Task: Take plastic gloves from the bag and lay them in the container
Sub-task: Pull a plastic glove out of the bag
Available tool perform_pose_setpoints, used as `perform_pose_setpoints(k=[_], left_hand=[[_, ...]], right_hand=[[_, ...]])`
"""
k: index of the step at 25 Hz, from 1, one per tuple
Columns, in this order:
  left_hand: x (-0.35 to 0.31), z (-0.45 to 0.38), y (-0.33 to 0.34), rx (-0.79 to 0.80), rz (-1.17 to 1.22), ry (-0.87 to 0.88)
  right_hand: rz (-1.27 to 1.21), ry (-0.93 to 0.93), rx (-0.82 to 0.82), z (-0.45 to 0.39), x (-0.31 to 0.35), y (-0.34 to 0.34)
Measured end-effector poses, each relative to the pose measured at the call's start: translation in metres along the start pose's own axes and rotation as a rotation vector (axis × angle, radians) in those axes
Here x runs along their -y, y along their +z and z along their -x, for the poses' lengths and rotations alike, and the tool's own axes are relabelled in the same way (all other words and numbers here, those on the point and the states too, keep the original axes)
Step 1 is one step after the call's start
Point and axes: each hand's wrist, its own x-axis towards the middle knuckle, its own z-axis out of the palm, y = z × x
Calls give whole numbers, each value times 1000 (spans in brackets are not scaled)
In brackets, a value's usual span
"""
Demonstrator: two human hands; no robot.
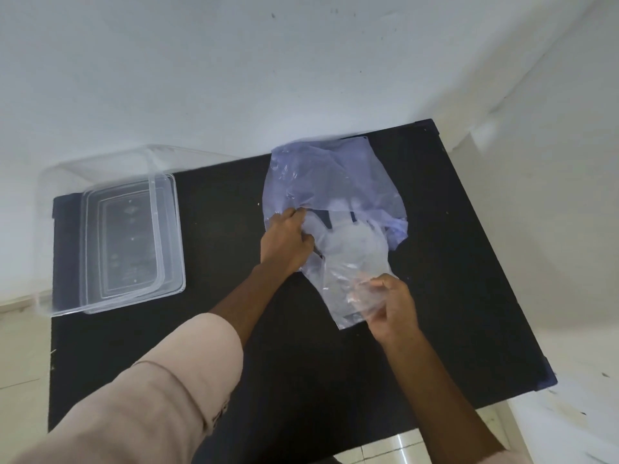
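Observation:
A bluish see-through plastic bag [330, 182] lies on the black table [234, 346], right of centre. My left hand [288, 241] grips the bag's open edge on its left side. A clear plastic glove [351, 259] sticks out of the bag toward me, its fingers still inside the opening. My right hand [390, 304] pinches the glove's near cuff end. A clear rectangular container [100, 229] stands at the table's left end, with nothing visible inside it.
A white wall runs along the table's far edge and right side. The container overhangs the table's left and far edges. Pale floor tiles [395, 447] show below the table's near edge.

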Motion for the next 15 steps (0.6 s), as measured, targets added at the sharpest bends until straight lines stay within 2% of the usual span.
perform_pose_setpoints(k=[3,5,7,9,11,14,15], left_hand=[[2,19,5,67,-106,-15],[1,46,3,6,-58,-19],[3,88,4,-108,80,-45],[9,153,14,-191,318,-148],[13,222,30,-188,604,-432],[18,298,45,-37,962,-1001],[21,311,44,25,1062,-1099]], right_hand=[[-17,30,5,12,-19,-23],[22,51,-12,27,-35,-40],[63,90,-66,40,-52,-54],[3,94,-60,59,-72,-69],[-23,105,-6,79,-91,-78],[0,168,19,98,-126,-86],[-3,191,33,101,-137,-86]])
